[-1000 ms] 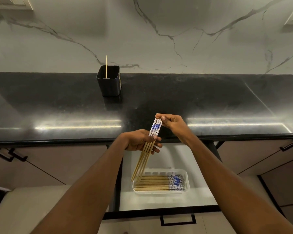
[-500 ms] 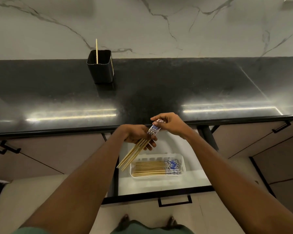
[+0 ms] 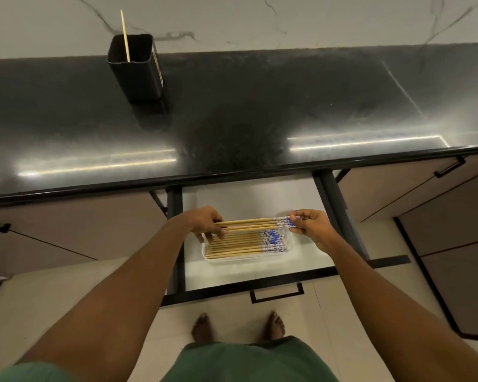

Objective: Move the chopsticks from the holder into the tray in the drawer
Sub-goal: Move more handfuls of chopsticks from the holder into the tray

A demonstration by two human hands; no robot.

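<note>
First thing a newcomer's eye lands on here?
The bundle of chopsticks held level between the left hand and right hand, just above the white tray of chopsticks in the open drawer. Then the black holder on the counter, far left, with one stick standing in it.

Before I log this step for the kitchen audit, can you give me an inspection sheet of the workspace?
Surface: black countertop, glossy, bare apart from the holder.
Job's things: black holder with one chopstick left; held bundle of chopsticks level above the white tray, which already holds a row; drawer open.
Clutter: nothing seen.
Hands: left hand grips the plain ends, right hand the patterned ends.
Cables: nothing seen.
Surroundings: marble backsplash, closed cabinet fronts, tiled floor.
</note>
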